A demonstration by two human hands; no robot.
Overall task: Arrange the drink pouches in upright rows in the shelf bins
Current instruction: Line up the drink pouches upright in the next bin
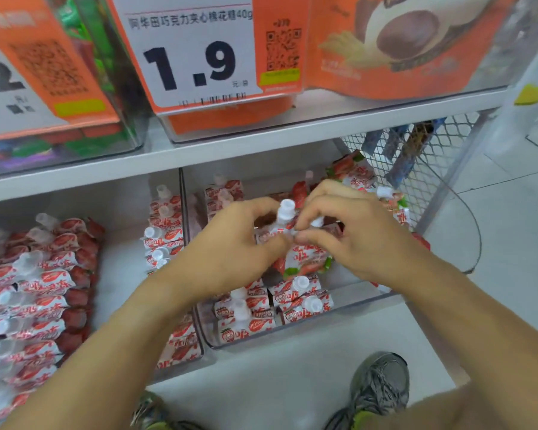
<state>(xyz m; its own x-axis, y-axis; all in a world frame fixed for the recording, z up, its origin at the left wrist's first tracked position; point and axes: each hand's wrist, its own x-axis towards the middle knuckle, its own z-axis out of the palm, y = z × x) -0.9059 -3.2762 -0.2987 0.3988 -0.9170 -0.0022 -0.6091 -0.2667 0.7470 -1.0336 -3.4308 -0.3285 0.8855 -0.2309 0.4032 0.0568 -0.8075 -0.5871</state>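
Pinching one drink pouch point(305, 259) by its neck with both hands: our left hand point(230, 243) and right hand point(354, 234) curl fingers on it under the white cap point(285, 209), above the right clear bin point(339, 308). Upright pouch rows point(271, 308) fill that bin's front; left bin point(196, 352) rows too.

A price tag point(193, 54) reading 1.9 hangs above, beside an orange snack box point(401, 41); grey sneakers point(379, 386) stand below.
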